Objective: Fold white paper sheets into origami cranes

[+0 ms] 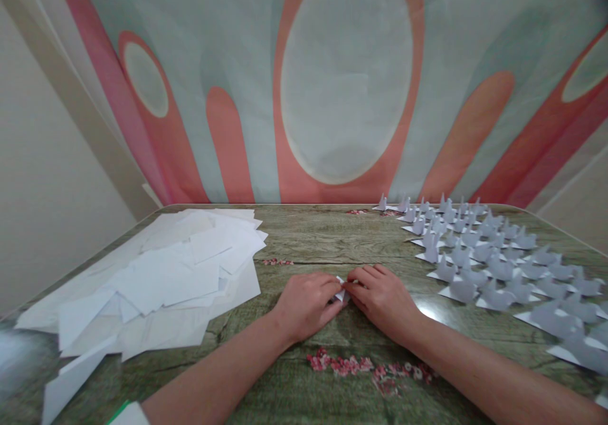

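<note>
Between my two hands, at the middle of the table, is a small piece of folded white paper (340,291), mostly covered by fingers. My left hand (308,303) pinches it from the left, thumb toward me. From the right, my right hand (381,299) has its fingertips closed on the same paper. The fingertips of both hands nearly meet. How the paper is folded cannot be made out.
Loose sheets of white paper (175,279) lie in an overlapping heap on the left of the wood-patterned table (313,235). Rows of folded white paper birds (498,266) stand along the right side. Behind the table's far edge hangs a patterned cloth or sheet (346,83).
</note>
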